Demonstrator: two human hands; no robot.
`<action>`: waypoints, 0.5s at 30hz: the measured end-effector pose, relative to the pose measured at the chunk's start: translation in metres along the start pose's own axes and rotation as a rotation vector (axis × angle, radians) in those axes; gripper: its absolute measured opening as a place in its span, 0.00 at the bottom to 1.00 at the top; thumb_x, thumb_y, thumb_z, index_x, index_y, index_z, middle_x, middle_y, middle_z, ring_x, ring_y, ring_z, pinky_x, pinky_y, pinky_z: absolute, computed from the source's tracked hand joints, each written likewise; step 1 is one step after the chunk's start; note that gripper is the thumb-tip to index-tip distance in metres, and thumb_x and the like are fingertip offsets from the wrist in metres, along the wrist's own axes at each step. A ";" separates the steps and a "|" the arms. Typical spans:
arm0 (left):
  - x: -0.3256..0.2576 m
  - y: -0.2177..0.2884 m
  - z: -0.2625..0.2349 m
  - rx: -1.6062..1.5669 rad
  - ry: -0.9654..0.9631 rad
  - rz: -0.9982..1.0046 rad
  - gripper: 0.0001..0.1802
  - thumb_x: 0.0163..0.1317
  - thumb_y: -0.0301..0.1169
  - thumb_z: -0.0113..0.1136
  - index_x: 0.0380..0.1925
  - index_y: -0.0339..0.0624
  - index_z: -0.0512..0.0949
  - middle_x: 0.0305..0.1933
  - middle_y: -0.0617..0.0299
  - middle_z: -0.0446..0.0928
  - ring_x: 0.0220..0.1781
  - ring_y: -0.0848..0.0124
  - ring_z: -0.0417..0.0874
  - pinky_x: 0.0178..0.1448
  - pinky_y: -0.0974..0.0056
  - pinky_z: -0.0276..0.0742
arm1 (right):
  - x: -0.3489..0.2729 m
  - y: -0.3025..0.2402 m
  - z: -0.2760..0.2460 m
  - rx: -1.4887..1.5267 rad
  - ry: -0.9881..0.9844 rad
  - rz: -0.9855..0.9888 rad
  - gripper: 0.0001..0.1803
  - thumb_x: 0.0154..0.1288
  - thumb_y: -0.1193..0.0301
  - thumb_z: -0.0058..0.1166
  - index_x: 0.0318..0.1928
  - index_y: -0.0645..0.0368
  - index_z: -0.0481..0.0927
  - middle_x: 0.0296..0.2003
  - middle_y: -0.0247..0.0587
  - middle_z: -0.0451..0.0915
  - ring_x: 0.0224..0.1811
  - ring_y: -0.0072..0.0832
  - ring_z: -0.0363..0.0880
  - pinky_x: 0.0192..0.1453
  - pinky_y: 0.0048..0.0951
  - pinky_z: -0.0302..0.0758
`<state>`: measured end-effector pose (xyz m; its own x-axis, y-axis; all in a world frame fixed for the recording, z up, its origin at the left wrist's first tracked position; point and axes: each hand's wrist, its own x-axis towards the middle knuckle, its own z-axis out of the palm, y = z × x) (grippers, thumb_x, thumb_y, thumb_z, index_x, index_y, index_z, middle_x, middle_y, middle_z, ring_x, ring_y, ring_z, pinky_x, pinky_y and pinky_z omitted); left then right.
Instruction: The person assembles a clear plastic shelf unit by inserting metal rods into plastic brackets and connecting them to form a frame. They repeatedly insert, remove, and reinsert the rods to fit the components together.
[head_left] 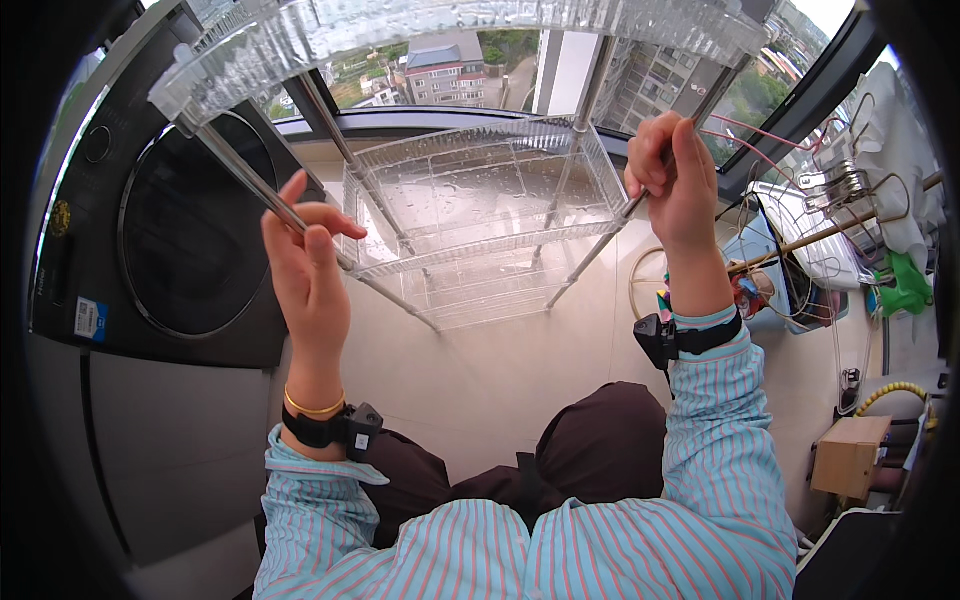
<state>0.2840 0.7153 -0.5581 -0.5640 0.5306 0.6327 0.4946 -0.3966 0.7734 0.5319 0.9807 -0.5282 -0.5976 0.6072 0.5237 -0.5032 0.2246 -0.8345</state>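
Note:
In front of me stands a clear plastic shelf rack with metal poles. Its top tier (450,40) and a lower tier (470,235) are wet with droplets. My left hand (310,260) is at the front left pole (240,165), fingers spread and partly across it; whether it bears on the pole, I cannot tell. Curled fingers close my right hand (675,180) around the front right pole (600,245), just under the top tier. Part of that pole is hidden behind the hand.
A dark front-loading washing machine (195,225) stands at the left. Windows lie behind the rack. To the right are wire hangers with metal clips (835,187), a blue bin (755,245), a green plastic item (905,283) and a wooden box (848,457). My knees (605,440) are below.

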 end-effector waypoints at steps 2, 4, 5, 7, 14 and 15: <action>0.014 -0.008 0.003 -0.163 0.057 -0.020 0.17 0.84 0.43 0.45 0.47 0.39 0.73 0.29 0.69 0.68 0.27 0.82 0.65 0.32 0.75 0.59 | -0.004 0.002 0.005 0.070 0.021 0.041 0.29 0.84 0.45 0.37 0.27 0.50 0.62 0.19 0.24 0.54 0.19 0.15 0.48 0.21 0.22 0.49; 0.020 -0.016 0.010 -0.069 0.123 0.024 0.21 0.84 0.47 0.43 0.32 0.45 0.63 0.23 0.72 0.58 0.22 0.83 0.55 0.25 0.73 0.48 | -0.005 0.004 0.004 0.072 0.041 0.064 0.30 0.83 0.43 0.38 0.25 0.48 0.58 0.18 0.23 0.53 0.18 0.15 0.46 0.21 0.23 0.44; 0.021 -0.018 0.012 -0.072 0.137 0.038 0.22 0.84 0.47 0.42 0.31 0.46 0.61 0.22 0.72 0.57 0.21 0.83 0.54 0.25 0.73 0.47 | -0.007 0.006 0.003 0.053 0.065 0.079 0.31 0.82 0.42 0.39 0.24 0.48 0.56 0.17 0.23 0.51 0.18 0.15 0.43 0.22 0.25 0.41; 0.020 -0.023 0.017 -0.098 0.152 0.051 0.23 0.84 0.47 0.42 0.30 0.47 0.60 0.21 0.72 0.57 0.21 0.83 0.53 0.24 0.72 0.46 | -0.009 0.007 0.000 0.111 -0.025 0.011 0.29 0.83 0.45 0.39 0.25 0.49 0.58 0.18 0.23 0.53 0.18 0.15 0.45 0.22 0.25 0.42; 0.019 -0.017 0.008 -0.166 0.038 0.015 0.20 0.84 0.45 0.42 0.33 0.45 0.63 0.22 0.71 0.60 0.23 0.82 0.58 0.26 0.73 0.52 | -0.016 0.010 0.007 0.139 0.087 0.032 0.28 0.84 0.48 0.40 0.26 0.49 0.59 0.18 0.23 0.54 0.18 0.14 0.47 0.21 0.25 0.42; 0.020 -0.016 0.005 -0.148 0.018 0.024 0.20 0.84 0.45 0.42 0.32 0.46 0.63 0.23 0.71 0.60 0.23 0.82 0.57 0.26 0.73 0.52 | -0.015 0.011 0.008 0.114 0.075 -0.015 0.28 0.84 0.48 0.41 0.26 0.49 0.60 0.18 0.23 0.54 0.18 0.14 0.47 0.21 0.25 0.42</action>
<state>0.2677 0.7363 -0.5579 -0.5654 0.5070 0.6506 0.4056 -0.5159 0.7546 0.5303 0.9685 -0.5438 -0.5433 0.6605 0.5183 -0.5818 0.1489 -0.7996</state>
